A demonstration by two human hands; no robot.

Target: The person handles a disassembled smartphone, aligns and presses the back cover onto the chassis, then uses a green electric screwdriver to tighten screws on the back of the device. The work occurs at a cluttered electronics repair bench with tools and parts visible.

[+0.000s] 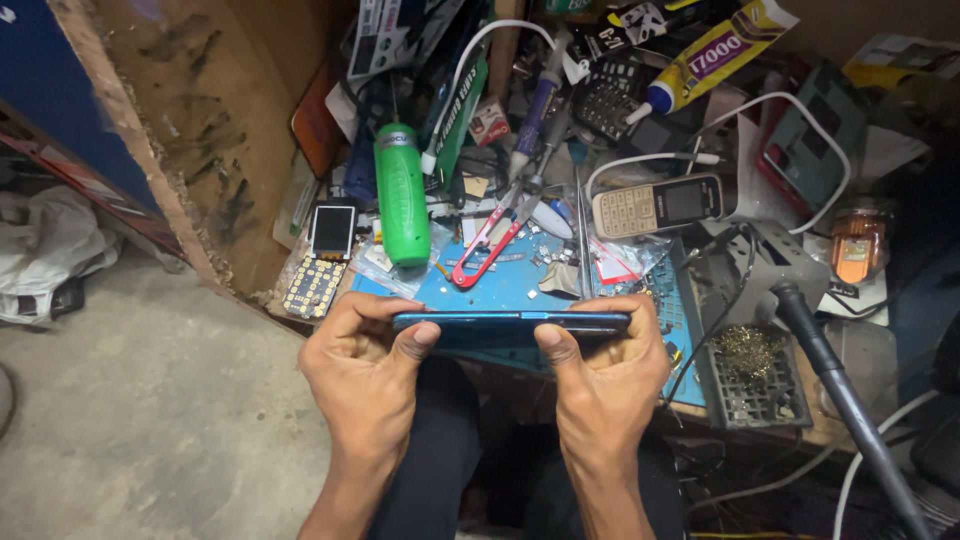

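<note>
Slim blue smartphone [510,322], held edge-on and level just in front of the cluttered counter [800,425], above the person's lap. Left hand [365,365] grasps its left end, thumb pressed on the near edge; right hand [605,370] grasps its right end likewise. Behind it: blue work mat [500,285], red-handled snips [485,245], green cylindrical bottle [402,195], beige keypad phone [658,205], bare keypad circuit board [313,285], brass-wool tip cleaner [748,352].
</note>
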